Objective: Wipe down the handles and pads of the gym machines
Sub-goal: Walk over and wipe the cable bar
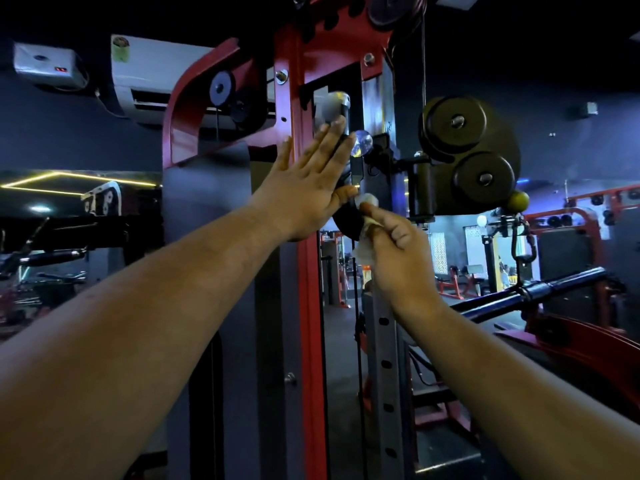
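Left hand (308, 181) flat, fingers straight, steadied the black handle (348, 216); right hand (394, 251) pinched the white cloth (367, 202)—best wiped firmly along its full length.

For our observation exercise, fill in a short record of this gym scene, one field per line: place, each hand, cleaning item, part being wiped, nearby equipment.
place: dim gym, at a red machine upright
left hand: left hand open, straight fingers against a black handle
right hand: right hand pinches a white cloth
cleaning item: the cloth, crumpled, touching the handle
part being wiped: black handle on the upright
nearby equipment: black pulley wheels, a dark barbell
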`<state>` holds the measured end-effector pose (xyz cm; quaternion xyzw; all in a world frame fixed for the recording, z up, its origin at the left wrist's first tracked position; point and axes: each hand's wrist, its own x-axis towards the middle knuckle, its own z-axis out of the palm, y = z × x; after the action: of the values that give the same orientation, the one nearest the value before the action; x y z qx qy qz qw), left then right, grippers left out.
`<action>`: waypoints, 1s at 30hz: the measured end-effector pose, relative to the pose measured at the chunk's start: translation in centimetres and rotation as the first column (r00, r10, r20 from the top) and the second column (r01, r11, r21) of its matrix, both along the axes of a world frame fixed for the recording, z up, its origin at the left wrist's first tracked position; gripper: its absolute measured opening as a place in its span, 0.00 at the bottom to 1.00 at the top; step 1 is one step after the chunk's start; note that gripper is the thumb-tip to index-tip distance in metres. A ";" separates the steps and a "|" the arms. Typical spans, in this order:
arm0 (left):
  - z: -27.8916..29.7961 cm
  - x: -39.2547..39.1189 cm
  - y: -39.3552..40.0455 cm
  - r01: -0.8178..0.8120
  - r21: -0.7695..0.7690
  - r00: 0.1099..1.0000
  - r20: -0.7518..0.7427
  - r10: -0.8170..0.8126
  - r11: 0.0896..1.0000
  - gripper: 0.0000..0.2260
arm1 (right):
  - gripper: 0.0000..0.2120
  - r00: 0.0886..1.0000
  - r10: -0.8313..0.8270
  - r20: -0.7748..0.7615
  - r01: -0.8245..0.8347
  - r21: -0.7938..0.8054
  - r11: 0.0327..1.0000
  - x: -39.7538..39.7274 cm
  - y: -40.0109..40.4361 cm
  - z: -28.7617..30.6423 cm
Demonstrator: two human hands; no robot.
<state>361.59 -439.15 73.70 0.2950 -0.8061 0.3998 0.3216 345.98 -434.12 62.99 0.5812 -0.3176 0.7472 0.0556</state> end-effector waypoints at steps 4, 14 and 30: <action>0.0 0.1 0.2 0.005 0.006 1.000 -0.001 -0.005 1.000 0.33 | 0.16 0.968 -0.251 -0.003 0.247 0.196 0.949 -1.8 -1.7 1.0; 0.8 1.0 0.9 0.145 0.122 0.989 -0.049 -0.140 0.982 0.31 | 0.16 0.997 0.002 0.077 0.006 -0.100 0.995 1.5 3.0 4.2; 0.0 3.1 1.1 0.155 0.150 0.985 -0.101 -0.141 0.976 0.27 | 0.13 0.091 -0.600 -0.794 0.267 -0.561 0.783 -2.2 0.2 6.7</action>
<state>364.65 -438.03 73.74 0.2762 -0.8394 0.2963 0.3624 343.79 -433.93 69.70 0.7706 -0.2676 0.2180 0.5357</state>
